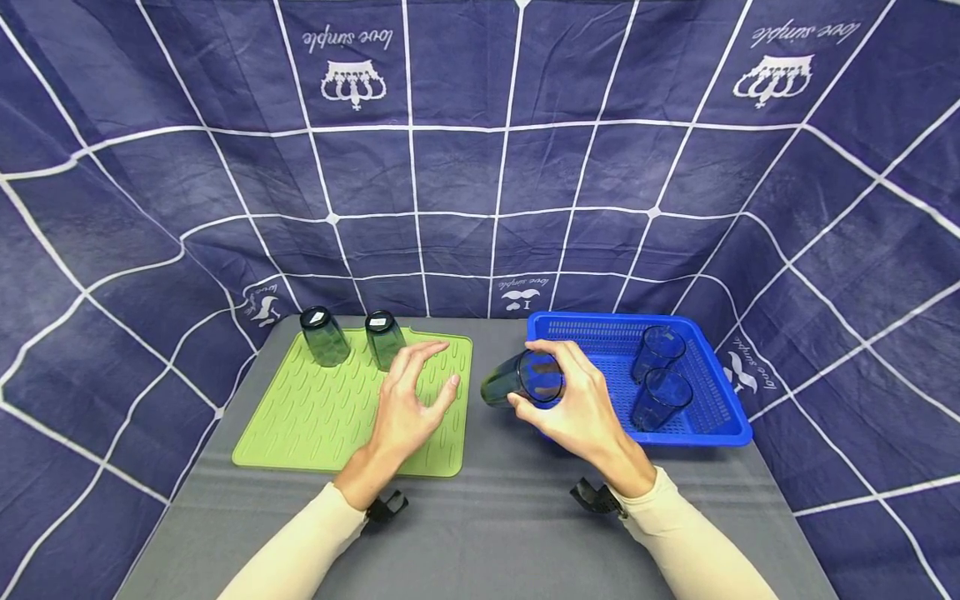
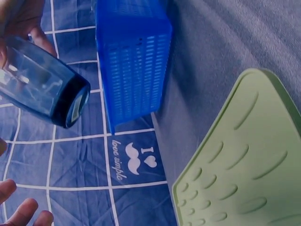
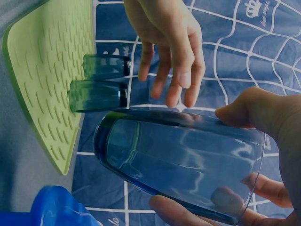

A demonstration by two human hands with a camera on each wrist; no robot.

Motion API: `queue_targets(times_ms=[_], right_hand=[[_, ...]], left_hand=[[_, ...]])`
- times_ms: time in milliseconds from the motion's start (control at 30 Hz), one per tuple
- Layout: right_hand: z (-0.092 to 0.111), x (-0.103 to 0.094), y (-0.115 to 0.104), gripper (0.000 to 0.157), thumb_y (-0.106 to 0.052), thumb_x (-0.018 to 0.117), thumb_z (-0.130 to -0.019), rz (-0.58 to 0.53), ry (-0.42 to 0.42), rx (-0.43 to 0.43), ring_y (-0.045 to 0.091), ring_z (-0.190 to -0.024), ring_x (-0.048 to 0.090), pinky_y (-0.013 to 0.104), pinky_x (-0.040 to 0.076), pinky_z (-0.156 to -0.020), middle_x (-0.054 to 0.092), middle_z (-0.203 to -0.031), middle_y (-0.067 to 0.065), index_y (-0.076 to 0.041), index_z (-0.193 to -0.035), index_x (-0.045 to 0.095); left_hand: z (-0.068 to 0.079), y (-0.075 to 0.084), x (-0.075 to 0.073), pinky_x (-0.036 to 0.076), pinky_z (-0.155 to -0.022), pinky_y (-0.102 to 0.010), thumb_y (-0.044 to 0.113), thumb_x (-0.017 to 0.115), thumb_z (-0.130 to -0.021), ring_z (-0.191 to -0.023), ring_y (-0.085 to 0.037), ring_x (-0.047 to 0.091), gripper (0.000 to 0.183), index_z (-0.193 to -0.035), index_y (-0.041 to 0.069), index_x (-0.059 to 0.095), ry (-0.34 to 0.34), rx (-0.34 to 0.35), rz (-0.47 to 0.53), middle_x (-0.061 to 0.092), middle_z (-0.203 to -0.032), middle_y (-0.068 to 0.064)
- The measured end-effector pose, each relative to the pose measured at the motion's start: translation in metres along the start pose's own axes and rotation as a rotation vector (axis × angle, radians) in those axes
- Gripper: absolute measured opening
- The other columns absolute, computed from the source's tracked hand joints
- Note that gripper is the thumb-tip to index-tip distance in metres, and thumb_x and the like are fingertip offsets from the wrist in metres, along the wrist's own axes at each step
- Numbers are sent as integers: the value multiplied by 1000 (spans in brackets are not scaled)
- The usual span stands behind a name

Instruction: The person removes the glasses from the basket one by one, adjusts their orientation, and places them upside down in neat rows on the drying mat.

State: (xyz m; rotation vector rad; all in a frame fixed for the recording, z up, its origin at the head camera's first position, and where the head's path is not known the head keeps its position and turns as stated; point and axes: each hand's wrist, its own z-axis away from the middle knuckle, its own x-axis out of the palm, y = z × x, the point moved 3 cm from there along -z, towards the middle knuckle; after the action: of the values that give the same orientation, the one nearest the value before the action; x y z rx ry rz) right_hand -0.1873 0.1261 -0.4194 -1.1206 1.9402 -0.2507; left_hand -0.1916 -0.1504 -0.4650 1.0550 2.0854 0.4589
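Observation:
A blue-tinted drinking glass (image 1: 504,385) is gripped near its rim by my right hand (image 1: 573,400). It is tilted, base toward the left, in the air between the green mat and the blue basket. In the right wrist view the glass (image 3: 183,160) has thumb and fingers on opposite sides of it. My left hand (image 1: 408,400) hovers over the mat's right part, fingers spread and holding nothing; its fingertips (image 2: 24,210) show in the left wrist view. Two glasses (image 1: 327,340) (image 1: 386,343) stand upside down at the back of the green drying mat (image 1: 300,425).
At the right is a blue plastic basket (image 1: 738,429) with perforated walls. Two more glasses (image 1: 660,400) (image 1: 657,354) stand in it, rims up. A grey cloth (image 1: 495,517) covers the table. Navy checked fabric (image 1: 465,167) encloses the back and sides.

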Motion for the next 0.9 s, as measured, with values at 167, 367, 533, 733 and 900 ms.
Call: queue_targets(times_ms=[167,367,533,733,900], right_hand=[[2,2,1,74,-30,105,-78,-14,13,12,25,-118,79,51,65,-102,81,-132,10,-14,-144,75],[6,5,2,74,-26,105,-79,-87,-2,51,25,-109,84,48,71,-93,79,-131,6,-17,-145,73],[8,8,2,73,-21,105,-80,-188,-15,117,29,-107,87,46,74,-85,77,-131,6,-17,-144,72],[11,10,3,75,-13,105,-80,-299,-13,207,30,-109,88,31,73,-81,76,-134,11,-13,-145,69],[13,12,4,75,-11,105,-80,-366,2,260,33,-111,88,30,73,-80,75,-138,11,-12,-144,66]], left_hand=[[3,3,2,58,-119,-57,21,88,-100,-143,-34,73,53,-151,15,76,-19,9,11,74,-152,-9],[7,7,4,58,-120,-56,22,87,-100,-143,-34,72,53,-151,15,75,-34,28,19,74,-152,-10],[11,9,5,59,-117,-56,21,87,-100,-141,-34,73,52,-151,15,76,-44,47,32,74,-151,-9],[12,11,7,62,-111,-50,24,86,-101,-143,-29,71,55,-155,18,73,-74,4,55,72,-155,-7],[12,13,9,66,-106,-49,25,84,-103,-144,-28,70,56,-157,19,72,-93,-38,84,70,-158,-6]])
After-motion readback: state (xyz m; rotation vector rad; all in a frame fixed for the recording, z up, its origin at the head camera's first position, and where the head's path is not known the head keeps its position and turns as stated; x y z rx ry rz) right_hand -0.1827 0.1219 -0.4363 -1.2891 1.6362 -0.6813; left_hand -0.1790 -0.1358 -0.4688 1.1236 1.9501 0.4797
